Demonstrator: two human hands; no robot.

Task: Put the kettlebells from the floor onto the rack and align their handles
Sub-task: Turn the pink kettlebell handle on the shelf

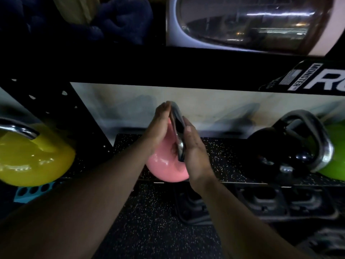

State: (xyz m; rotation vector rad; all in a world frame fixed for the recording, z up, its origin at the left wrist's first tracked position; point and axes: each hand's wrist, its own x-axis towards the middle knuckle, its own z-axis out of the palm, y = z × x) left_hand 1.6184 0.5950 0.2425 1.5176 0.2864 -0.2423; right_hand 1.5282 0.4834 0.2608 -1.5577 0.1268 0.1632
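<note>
A pink kettlebell (164, 165) sits at the front edge of the rack's low shelf (220, 152), its steel handle (177, 131) turned edge-on toward me. My left hand (158, 128) presses flat against the handle's left side. My right hand (194, 146) presses flat against its right side, so the handle is clamped between both palms with fingers extended. A yellow kettlebell (31, 156) stands in the neighbouring bay to the left. On the right of the same shelf stand a black kettlebell (280, 152) and, partly cut off, a green kettlebell (334, 161).
A black perforated rack upright (61, 109) separates the yellow kettlebell's bay from this one. A black crossbeam (168, 66) runs overhead, with a large pale kettlebell (242, 25) above it. Speckled rubber floor (149, 221) lies below, with dark kettlebells (261, 202) under the shelf.
</note>
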